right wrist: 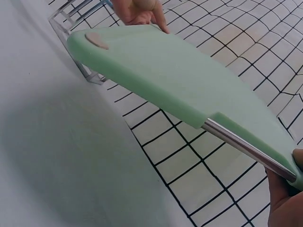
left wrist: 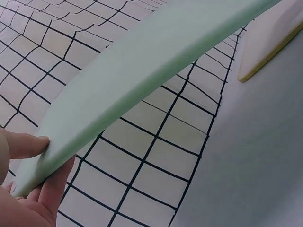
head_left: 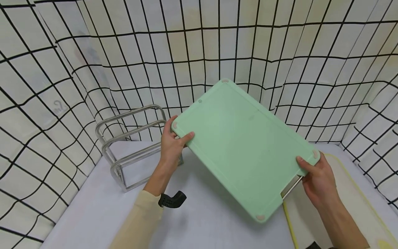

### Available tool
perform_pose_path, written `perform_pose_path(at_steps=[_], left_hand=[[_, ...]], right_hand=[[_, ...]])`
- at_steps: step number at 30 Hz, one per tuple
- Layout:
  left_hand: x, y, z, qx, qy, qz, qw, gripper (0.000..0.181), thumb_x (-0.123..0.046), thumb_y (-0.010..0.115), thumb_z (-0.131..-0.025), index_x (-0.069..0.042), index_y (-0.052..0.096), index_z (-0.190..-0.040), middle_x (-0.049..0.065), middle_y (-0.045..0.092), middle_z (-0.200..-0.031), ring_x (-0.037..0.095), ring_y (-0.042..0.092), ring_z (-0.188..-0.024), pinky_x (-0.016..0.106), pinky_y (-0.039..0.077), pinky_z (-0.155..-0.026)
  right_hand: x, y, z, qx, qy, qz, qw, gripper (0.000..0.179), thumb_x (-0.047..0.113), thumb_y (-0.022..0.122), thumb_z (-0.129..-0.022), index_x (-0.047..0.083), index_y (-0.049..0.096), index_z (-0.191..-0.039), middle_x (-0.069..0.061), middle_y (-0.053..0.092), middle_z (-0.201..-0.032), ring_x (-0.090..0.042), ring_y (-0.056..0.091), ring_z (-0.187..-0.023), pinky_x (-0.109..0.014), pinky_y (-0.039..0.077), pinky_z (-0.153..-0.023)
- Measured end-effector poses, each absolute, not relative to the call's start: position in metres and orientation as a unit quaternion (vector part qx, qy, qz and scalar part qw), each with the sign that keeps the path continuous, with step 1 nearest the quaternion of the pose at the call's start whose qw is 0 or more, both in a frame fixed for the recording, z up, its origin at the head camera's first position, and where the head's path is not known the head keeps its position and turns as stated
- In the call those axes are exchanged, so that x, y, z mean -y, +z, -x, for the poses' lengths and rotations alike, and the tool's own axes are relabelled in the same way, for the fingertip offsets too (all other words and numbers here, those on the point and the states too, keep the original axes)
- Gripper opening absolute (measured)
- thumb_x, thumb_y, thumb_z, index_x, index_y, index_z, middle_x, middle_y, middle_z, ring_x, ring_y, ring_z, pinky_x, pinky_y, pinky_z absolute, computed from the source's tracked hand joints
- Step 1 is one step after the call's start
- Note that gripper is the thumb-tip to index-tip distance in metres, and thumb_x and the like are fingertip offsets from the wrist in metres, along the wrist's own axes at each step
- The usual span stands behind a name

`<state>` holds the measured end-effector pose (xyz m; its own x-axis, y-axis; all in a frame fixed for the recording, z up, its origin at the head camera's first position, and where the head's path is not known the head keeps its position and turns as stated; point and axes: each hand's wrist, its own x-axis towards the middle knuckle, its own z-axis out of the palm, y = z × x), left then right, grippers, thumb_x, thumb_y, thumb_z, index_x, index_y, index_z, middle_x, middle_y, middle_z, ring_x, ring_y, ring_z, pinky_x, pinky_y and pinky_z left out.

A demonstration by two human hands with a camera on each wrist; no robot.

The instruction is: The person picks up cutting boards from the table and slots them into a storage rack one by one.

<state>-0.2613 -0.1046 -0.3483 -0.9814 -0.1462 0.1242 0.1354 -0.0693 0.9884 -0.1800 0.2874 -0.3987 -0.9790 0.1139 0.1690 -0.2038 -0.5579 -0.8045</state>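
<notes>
A light green cutting board [head_left: 242, 145] with pinkish corner pads is held up tilted above the white surface. My left hand [head_left: 171, 143] pinches its left corner, thumb on the face toward me and fingers behind. At the lower right corner my right hand [head_left: 320, 178] grips the board beside its metal bar handle [head_left: 292, 188], thumb on the front. In the left wrist view the left thumb and fingers [left wrist: 54, 189] clasp the board edge. The right wrist view shows the metal bar [right wrist: 246, 149] set into the board's cut-out, with the right fingers behind it.
A metal wire rack [head_left: 133, 148] with several upright loops stands at the left, partly behind the left hand. On the right lies a cream board with a yellow edge [head_left: 289, 224], partly under the right arm. White walls with a black grid [head_left: 217, 45] enclose the table [head_left: 199, 228].
</notes>
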Motion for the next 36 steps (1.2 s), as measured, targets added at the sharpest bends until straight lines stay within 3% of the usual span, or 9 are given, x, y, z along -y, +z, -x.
perform_pose_path(at_steps=[4,8,18,23,28,33,36], left_hand=[[0.109,-0.346,0.265,0.684,-0.725,-0.001,0.084,0.078,0.004,0.078,-0.089,-0.019,0.04,-0.154,0.018,0.06,-0.141,0.011,0.074,-0.091,0.025,0.063,-0.073],[0.116,-0.346,0.267,0.686,-0.724,-0.004,0.069,0.07,0.002,0.077,-0.09,-0.015,0.039,-0.146,0.018,0.06,-0.142,0.008,0.074,-0.084,0.025,0.062,-0.067],[0.136,-0.349,0.267,0.71,-0.703,0.032,0.016,0.073,-0.004,0.083,-0.086,-0.026,0.051,-0.148,0.003,0.061,-0.126,0.009,0.074,-0.084,0.026,0.061,-0.067],[0.142,-0.35,0.265,0.714,-0.696,0.075,-0.014,0.076,0.0,0.082,-0.086,-0.027,0.046,-0.147,0.005,0.065,-0.121,0.014,0.076,-0.08,0.032,0.062,-0.065],[0.146,-0.35,0.263,0.712,-0.695,0.095,-0.037,0.091,0.0,0.082,-0.085,-0.034,0.038,-0.157,0.005,0.071,-0.113,0.016,0.078,-0.079,0.034,0.064,-0.067],[0.147,-0.351,0.26,0.724,-0.679,0.103,-0.061,0.098,-0.005,0.085,-0.085,-0.042,0.035,-0.16,0.008,0.071,-0.119,0.018,0.078,-0.083,0.035,0.064,-0.074],[0.148,-0.353,0.259,0.719,-0.685,0.102,-0.054,0.097,-0.003,0.083,-0.086,-0.041,0.036,-0.161,0.01,0.068,-0.124,0.016,0.078,-0.084,0.035,0.065,-0.074]], right_hand=[[-0.291,-0.396,0.183,0.477,0.872,-0.041,0.104,0.043,-0.015,0.053,-0.099,0.01,0.041,-0.133,0.004,0.073,-0.118,-0.007,0.075,-0.102,-0.021,0.061,-0.083],[-0.291,-0.394,0.186,0.473,0.872,-0.045,0.115,0.044,-0.017,0.053,-0.098,0.009,0.04,-0.132,0.003,0.073,-0.117,-0.009,0.075,-0.1,-0.022,0.062,-0.082],[-0.292,-0.385,0.194,0.486,0.857,-0.061,0.157,0.056,-0.017,0.056,-0.097,0.013,0.038,-0.14,0.002,0.067,-0.132,-0.008,0.072,-0.112,-0.021,0.061,-0.087],[-0.292,-0.38,0.197,0.511,0.838,-0.056,0.183,0.066,-0.016,0.059,-0.096,0.018,0.035,-0.148,0.0,0.062,-0.136,-0.007,0.071,-0.116,-0.021,0.061,-0.089],[-0.291,-0.376,0.198,0.528,0.828,-0.041,0.184,0.066,-0.012,0.063,-0.096,0.021,0.036,-0.148,0.002,0.065,-0.131,-0.008,0.074,-0.107,-0.022,0.062,-0.081],[-0.288,-0.372,0.199,0.535,0.825,-0.048,0.179,0.065,-0.011,0.063,-0.096,0.02,0.036,-0.147,0.002,0.065,-0.13,-0.008,0.076,-0.102,-0.022,0.063,-0.077],[-0.285,-0.371,0.2,0.539,0.823,-0.055,0.172,0.066,-0.01,0.064,-0.097,0.019,0.034,-0.148,0.001,0.062,-0.133,-0.007,0.074,-0.103,-0.022,0.063,-0.078]])
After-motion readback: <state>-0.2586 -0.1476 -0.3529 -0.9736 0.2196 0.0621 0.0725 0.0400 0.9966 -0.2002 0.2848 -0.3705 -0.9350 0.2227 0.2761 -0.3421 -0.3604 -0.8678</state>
